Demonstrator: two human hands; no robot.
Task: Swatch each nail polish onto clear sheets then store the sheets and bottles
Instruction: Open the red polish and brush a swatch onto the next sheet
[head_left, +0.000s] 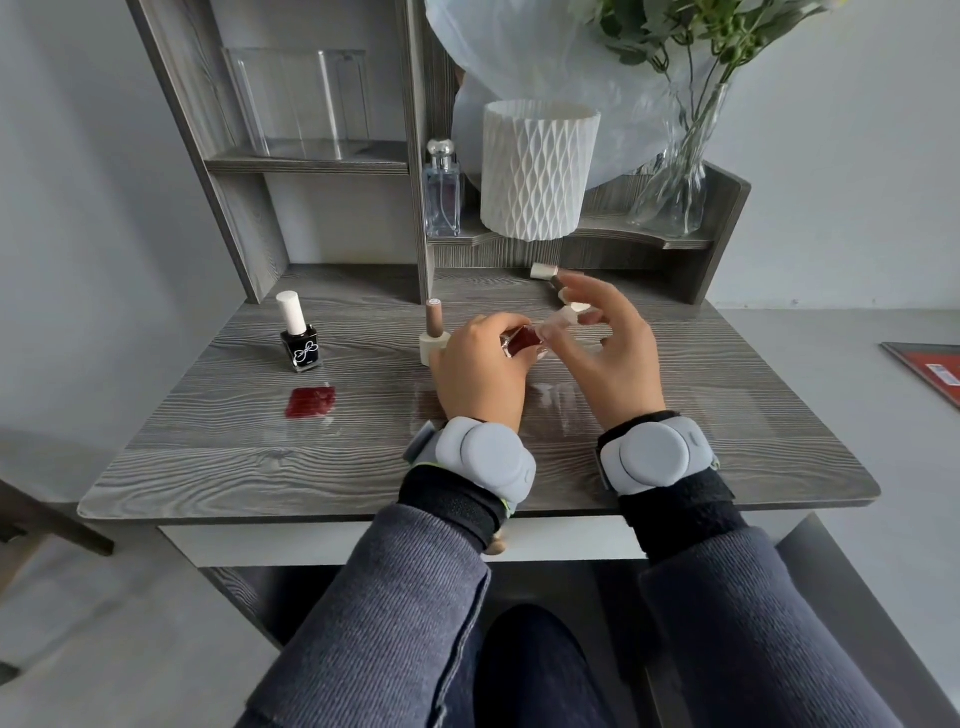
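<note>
I have the left hand (483, 364) curled round the red polish bottle (522, 340) while the right hand (608, 358) pinches a pale cap (574, 312) just right of that bottle, its other fingers fanned, both over a grey wood-grain worktop (208, 467) against a pale wall. Left of the red bottle I see a tan bottle (434, 332) close by, a black bottle (298, 343) farther off, and a red swatch (310, 402) left and nearer me. Behind the red bottle the right hand partly hides a lying bottle (545, 271), and beyond it on a shelf stand a perfume flask (443, 192) and a white pleated vase (537, 171).
</note>
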